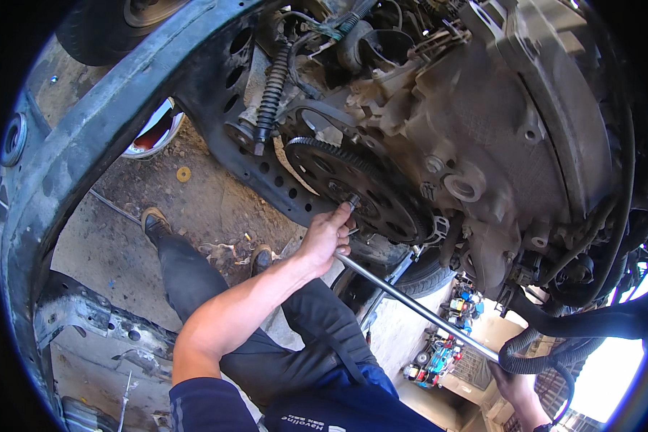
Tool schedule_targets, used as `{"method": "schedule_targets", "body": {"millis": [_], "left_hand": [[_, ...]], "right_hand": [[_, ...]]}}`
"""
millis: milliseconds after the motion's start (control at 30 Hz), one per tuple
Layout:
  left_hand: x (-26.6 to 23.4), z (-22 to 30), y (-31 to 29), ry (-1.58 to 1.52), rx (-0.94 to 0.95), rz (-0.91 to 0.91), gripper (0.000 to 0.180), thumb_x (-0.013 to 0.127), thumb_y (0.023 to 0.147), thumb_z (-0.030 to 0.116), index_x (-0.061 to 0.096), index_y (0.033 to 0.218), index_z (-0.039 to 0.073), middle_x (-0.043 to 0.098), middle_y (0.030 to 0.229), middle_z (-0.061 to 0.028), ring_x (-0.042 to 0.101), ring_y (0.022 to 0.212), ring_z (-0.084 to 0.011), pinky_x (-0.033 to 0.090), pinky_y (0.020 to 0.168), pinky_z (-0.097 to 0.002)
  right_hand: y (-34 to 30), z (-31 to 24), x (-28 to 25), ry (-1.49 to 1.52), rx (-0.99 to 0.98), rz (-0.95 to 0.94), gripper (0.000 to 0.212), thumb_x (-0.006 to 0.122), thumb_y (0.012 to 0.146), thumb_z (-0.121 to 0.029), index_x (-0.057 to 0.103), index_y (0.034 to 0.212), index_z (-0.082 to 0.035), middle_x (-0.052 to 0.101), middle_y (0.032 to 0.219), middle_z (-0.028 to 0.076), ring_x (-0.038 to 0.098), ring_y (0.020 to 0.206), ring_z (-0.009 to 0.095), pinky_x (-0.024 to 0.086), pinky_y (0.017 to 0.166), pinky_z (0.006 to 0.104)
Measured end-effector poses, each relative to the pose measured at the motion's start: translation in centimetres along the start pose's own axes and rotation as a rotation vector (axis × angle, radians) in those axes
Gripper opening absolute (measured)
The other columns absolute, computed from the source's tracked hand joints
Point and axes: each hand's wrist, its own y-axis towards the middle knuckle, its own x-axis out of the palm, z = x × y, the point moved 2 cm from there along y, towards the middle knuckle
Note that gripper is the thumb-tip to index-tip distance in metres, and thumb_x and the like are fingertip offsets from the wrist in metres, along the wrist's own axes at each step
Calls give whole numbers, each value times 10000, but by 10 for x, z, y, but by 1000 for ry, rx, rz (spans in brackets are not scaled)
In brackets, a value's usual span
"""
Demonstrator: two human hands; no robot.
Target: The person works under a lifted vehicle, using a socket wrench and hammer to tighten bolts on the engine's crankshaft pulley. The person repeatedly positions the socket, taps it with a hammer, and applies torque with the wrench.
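Leverage seems to be what counts here, with a long steel bar (417,302) slanting from near the hub of the toothed wheel (369,187) down toward the lower right. At the hub, the left hand (325,241) has its grip closed, fingers curled around what looks like a socket (354,201); its best use is probably to press that piece square and fully home, so it cannot slip under load. The right hand (515,389) is at the bar's far end, where a black corrugated hose (515,362) hides the fingers, so I cannot tell how firmly they close. Smooth force there, square to the bar, should beat jerking; hose clear, knuckles away from the teeth.
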Motion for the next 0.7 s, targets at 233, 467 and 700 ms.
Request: {"method": "schedule_targets", "body": {"millis": [233,467,700], "left_hand": [[4,-6,1,279,173,79,374,558,1061,383,525,855,73,314,618,85,282,495,-46,306,457,-241],[-3,-6,6,305,200,79,433,563,1055,402,553,825,35,377,592,59,369,475,-55,347,433,-255],[-2,-6,9,420,261,99,442,553,1062,389,587,871,-8,434,605,30,425,470,-75,381,441,-272]], "right_hand": [[101,65,192,141,74,-171,360,712,920,-318,578,804,-5,660,740,199,687,706,365,518,630,460],[110,68,236,222,-80,-82,336,697,907,-254,542,788,19,603,729,245,620,701,433,481,632,469],[158,62,272,115,-152,-111,313,670,952,-283,557,859,-7,630,822,228,621,783,470,490,688,500]]}}
